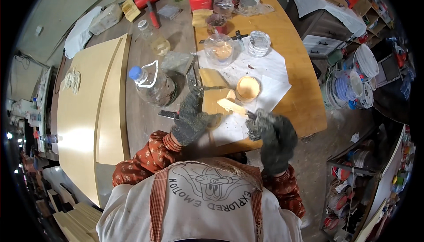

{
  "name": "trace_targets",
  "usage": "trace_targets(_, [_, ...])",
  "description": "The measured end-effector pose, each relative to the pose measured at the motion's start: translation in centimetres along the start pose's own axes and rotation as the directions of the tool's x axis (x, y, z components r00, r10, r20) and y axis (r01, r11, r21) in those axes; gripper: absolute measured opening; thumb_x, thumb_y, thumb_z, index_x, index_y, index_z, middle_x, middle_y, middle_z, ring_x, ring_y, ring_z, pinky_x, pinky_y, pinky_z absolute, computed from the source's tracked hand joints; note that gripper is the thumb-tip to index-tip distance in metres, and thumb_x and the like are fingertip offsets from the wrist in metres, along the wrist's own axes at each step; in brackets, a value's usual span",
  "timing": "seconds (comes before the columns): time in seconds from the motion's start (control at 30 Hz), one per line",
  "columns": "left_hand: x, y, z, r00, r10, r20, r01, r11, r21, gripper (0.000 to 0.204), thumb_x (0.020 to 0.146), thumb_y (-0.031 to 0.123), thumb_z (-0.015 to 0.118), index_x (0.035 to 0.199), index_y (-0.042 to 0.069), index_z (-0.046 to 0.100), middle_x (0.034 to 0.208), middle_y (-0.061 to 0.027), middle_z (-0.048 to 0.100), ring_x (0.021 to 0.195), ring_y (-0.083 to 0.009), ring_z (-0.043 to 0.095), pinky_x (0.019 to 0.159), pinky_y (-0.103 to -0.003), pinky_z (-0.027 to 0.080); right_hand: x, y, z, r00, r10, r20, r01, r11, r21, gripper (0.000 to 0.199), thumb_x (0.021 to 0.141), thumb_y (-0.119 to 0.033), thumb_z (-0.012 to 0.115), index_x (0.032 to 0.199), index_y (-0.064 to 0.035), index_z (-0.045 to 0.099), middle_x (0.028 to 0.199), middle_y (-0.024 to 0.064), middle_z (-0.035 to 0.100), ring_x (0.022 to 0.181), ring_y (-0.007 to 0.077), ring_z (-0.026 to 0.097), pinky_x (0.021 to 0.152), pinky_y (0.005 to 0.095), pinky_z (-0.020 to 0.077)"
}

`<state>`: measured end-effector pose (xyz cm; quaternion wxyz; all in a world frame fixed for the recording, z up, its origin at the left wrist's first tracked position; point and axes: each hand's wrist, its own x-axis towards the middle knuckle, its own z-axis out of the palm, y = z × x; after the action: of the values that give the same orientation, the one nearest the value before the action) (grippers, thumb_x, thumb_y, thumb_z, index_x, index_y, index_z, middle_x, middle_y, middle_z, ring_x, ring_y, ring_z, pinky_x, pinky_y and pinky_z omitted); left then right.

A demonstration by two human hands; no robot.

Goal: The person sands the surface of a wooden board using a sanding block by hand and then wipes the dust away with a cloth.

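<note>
My left hand point(192, 117), in a dark, stained work glove, grips a tan flat piece point(213, 100) by its left side. A cream smear of paste lies at that piece's right edge. My right hand point(274, 132), gloved too, is closed round the dark handle of a putty knife point(234, 107); thick cream paste coats its blade, which is over the piece's right side. Just beyond the blade stands a small round tub of cream paste point(248, 88) on white paper point(269, 74). Another yellowish flat piece point(212, 77) lies beyond my left fingers.
A clear jug with a blue cap point(154, 85) stands left of my left hand, near a smaller bottle point(154, 39). Plastic-covered tubs point(219, 50) and a white container point(259, 43) stand farther back. Large pale boards point(84, 105) lie left; buckets point(349, 85) stand right of the table.
</note>
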<state>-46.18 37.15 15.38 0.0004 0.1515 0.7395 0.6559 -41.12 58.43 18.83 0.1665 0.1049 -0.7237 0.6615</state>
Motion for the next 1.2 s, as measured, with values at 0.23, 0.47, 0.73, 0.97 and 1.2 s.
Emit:
trace_targets(0.23, [0.3,0.8,-0.6,0.994,-0.002,0.11,-0.012,0.992,0.129,0.051,0.086,0.032,0.064,0.121,-0.001,0.049,0.12,-0.013,0.058,0.108,-0.0197,0.056,0.093,-0.034,0.045,1.5,5.0,-0.5,0.994,0.028,0.105,-0.011,0.986,-0.166,0.017,0.082,0.002,0.056,0.098,0.0043,0.063,0.099,0.0142,0.061,0.085,0.0232,0.062,0.069,0.0324,0.0535])
trace_targets(0.47, [0.3,0.7,-0.8,0.99,0.006,0.138,-0.013,0.998,0.054,0.055,0.085,0.035,0.065,0.123,-0.001,0.048,0.12,-0.0129,0.058,0.108,-0.0198,0.056,0.093,-0.034,0.045,1.6,3.9,0.1,0.992,0.103,0.076,-0.097,0.993,-0.071,0.017,0.086,-0.001,0.052,0.098,0.0046,0.063,0.097,0.0119,0.063,0.081,0.0162,0.063,0.062,0.0257,0.0557])
trace_targets(0.73, [-0.5,-2.8,-0.6,0.997,0.08,-0.011,-0.077,0.982,0.172,0.05,0.08,0.028,0.07,0.117,0.001,0.052,0.111,-0.0108,0.059,0.101,-0.0196,0.057,0.088,-0.033,0.046,3.2,5.2,-2.4,0.98,0.122,-0.154,-0.148,0.975,-0.167,0.016,0.089,-0.005,0.054,0.098,0.0058,0.061,0.089,0.0094,0.065,0.072,0.0143,0.064,0.061,0.0239,0.0506])
trace_targets(0.97, [-0.1,-3.3,-0.9,1.0,0.027,0.001,-0.027,0.993,0.116,0.048,0.077,0.012,0.073,0.118,0.001,0.05,0.112,-0.0087,0.058,0.103,-0.0177,0.055,0.089,-0.032,0.046,6.3,8.4,-1.8,0.885,-0.281,0.371,0.465,0.498,-0.732,0.013,0.079,-0.015,0.059,0.091,-0.0105,0.06,0.073,0.0068,0.06,0.065,0.0248,0.059,0.059,0.0373,0.0468])
trace_targets(1.2, [-0.9,-4.3,-1.5,0.998,-0.022,-0.051,0.025,0.997,0.069,0.048,0.075,0.007,0.073,0.117,0.001,0.05,0.113,-0.0085,0.057,0.103,-0.0169,0.055,0.09,-0.032,0.046,8.2,6.8,-2.2,0.856,-0.15,0.495,0.517,0.305,-0.8,0.013,0.076,-0.013,0.054,0.087,-0.0099,0.06,0.067,0.0066,0.057,0.063,0.024,0.057,0.057,0.0386,0.0449])
